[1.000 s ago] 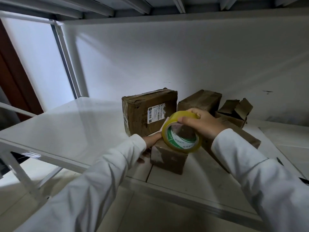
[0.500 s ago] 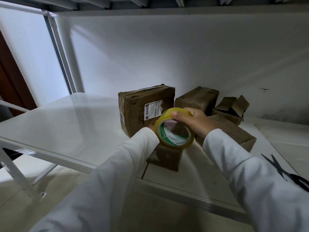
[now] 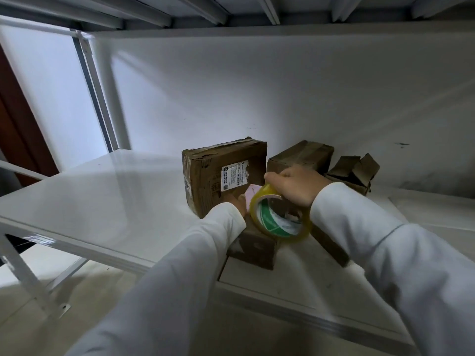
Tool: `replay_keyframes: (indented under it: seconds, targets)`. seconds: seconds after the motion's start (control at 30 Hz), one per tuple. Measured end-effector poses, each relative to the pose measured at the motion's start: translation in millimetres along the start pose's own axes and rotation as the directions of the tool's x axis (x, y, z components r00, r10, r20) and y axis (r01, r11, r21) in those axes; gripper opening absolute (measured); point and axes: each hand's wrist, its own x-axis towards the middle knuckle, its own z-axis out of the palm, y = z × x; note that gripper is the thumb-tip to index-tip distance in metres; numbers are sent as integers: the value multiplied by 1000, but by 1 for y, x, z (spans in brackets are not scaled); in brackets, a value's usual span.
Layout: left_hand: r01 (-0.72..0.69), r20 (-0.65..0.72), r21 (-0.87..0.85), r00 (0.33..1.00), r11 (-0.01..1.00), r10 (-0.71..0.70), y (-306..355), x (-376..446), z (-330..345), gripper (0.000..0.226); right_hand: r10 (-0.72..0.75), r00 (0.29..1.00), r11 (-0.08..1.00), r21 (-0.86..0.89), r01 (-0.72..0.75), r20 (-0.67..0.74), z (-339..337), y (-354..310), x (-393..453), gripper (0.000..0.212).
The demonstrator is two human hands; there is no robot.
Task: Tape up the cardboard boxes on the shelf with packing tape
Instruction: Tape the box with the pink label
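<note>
My right hand (image 3: 295,186) grips a yellow roll of packing tape (image 3: 279,214) with a green-and-white core, held over a small cardboard box (image 3: 253,249) near the shelf's front edge. My left hand (image 3: 237,201) rests on the top of that small box, mostly hidden by its white sleeve and the roll. A pink patch (image 3: 250,195) shows between the two hands. Behind stands a larger box with a white shipping label (image 3: 223,176).
More cardboard boxes sit at the back right: a closed one (image 3: 303,154), one with open flaps (image 3: 356,170), and a long one (image 3: 331,246) under my right forearm. The white shelf board (image 3: 102,196) stretches left. A white upright post (image 3: 113,98) stands at the back left.
The tape roll and my right hand have shifted a little lower and to the right over the small box. My left hand stays on the box top.
</note>
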Motion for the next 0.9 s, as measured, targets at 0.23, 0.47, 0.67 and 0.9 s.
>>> replay_keyframes:
  seconds: [0.23, 0.47, 0.67, 0.9]
  targets:
    - [30, 0, -33, 1000, 999, -30, 4, 0, 0, 49, 259, 954, 949, -220, -224, 150, -1, 47, -22, 51]
    - [-17, -99, 274, 994, 962, 45, 5, -11, -3, 51, 302, 926, 953, -67, -295, 225, 23, 50, -25, 49]
    - [-245, -103, 641, 911, 727, 398, 29, -29, 5, 61, 325, 922, 942, 16, -336, 212, 31, 53, -19, 47]
    - [-428, -26, 649, 814, 629, 580, 51, -53, 20, 78, 366, 912, 921, 70, -384, 187, 34, 56, -21, 51]
